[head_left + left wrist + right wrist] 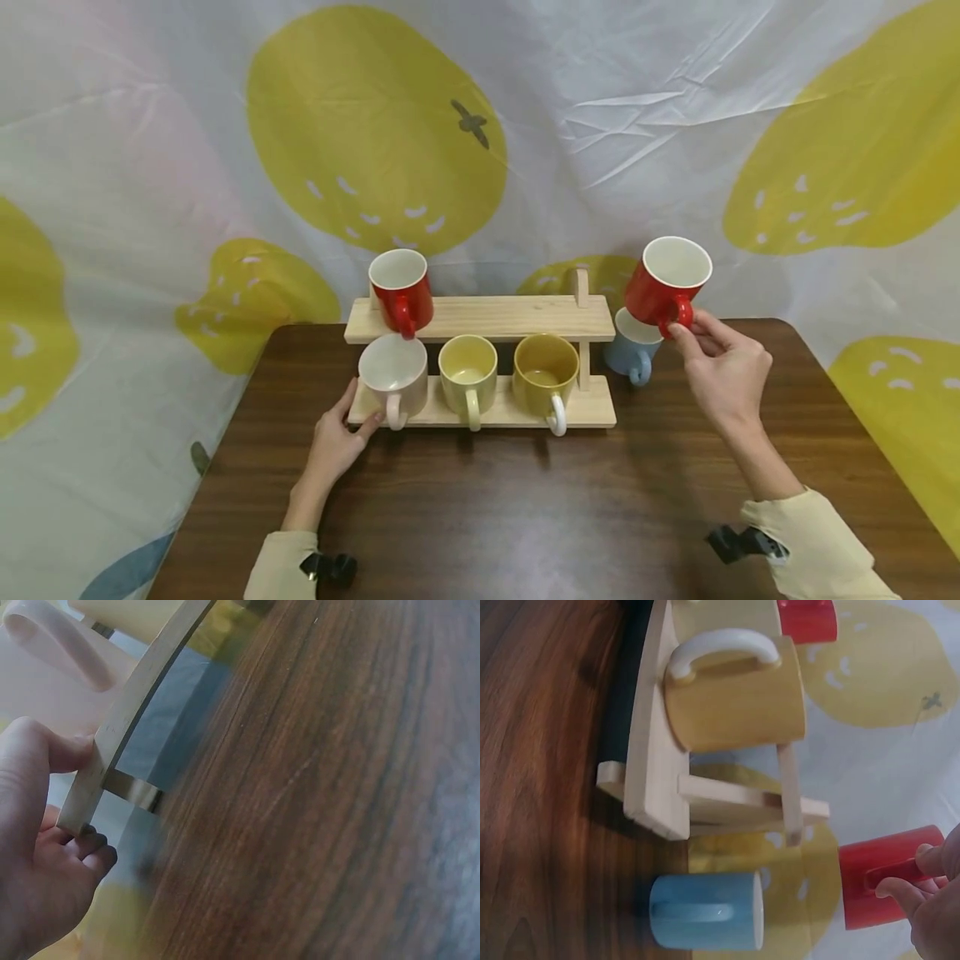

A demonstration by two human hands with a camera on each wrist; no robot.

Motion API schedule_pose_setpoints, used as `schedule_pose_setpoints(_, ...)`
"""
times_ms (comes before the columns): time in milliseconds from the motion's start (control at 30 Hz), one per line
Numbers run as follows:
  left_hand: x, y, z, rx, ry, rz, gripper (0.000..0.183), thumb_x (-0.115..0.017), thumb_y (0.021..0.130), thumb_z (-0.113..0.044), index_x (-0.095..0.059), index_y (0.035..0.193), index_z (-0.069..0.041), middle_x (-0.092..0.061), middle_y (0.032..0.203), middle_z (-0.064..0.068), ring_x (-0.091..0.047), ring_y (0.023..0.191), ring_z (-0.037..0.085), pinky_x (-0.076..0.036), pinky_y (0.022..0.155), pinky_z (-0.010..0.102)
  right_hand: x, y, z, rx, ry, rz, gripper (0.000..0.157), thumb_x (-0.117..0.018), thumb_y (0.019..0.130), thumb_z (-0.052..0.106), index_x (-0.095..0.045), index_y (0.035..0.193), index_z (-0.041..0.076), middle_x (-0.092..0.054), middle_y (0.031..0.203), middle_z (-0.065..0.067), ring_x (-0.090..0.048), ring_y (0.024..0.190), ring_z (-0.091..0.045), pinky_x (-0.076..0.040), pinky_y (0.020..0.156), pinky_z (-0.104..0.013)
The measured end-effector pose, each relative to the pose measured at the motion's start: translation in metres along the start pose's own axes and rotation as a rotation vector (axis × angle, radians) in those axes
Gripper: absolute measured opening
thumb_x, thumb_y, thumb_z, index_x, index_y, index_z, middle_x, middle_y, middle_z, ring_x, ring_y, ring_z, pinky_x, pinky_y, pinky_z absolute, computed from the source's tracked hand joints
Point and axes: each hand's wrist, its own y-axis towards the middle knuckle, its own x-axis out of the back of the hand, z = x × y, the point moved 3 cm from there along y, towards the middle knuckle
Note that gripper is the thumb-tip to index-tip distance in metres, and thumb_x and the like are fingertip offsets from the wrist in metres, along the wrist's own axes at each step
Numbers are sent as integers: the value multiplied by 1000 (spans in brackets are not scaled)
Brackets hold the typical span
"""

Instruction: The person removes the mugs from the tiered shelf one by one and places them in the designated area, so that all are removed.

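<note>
The right hand (727,379) pinches the handle (683,311) of a red mug (654,287), raised beyond the right end of the wooden rack (517,317), higher than a blue mug (621,354) on the surface (510,517). The left hand (335,440) grips the rack's lower left end. Another red mug (392,302) stands on its upper left; three mugs (457,387) line its lower shelf (600,404).

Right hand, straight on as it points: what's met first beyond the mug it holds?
The right hand would likely meet the yellow-patterned cloth behind the table, the held red mug leading; depth is unclear, though.
</note>
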Motion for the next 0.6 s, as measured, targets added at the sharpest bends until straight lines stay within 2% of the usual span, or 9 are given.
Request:
schedule_pose_setpoints(133, 0, 0, 2, 1, 6, 10, 84, -73, 95, -30, -27, 159, 0, -33, 161, 19, -39, 145, 39, -35, 117, 54, 4, 1, -13, -12, -20, -26, 28, -81, 86, 7, -78, 112, 1, -74, 103, -28, -62, 74, 23, -49, 68, -2)
schedule_pose_setpoints(367, 5, -2, 3, 24, 16, -1, 84, -72, 95, -29, -26, 159, -1, -29, 164, 18, -37, 146, 40, -36, 116, 56, 4, 4, -31, -2, 9, -53, 28, -80, 86, 7, -77, 113, 0, -73, 104, -30, -62, 75, 22, -49, 70, -3)
schedule_pose_setpoints(600, 0, -1, 0, 24, 24, 17, 84, -71, 95, -30, -26, 159, -1, -29, 164, 18, -37, 146, 41, -35, 116, 56, 17, 5, -50, -22, -55, -110, 26, -79, 87, 8, -77, 112, -1, -73, 104, -29, -59, 74, 26, -47, 66, -1)
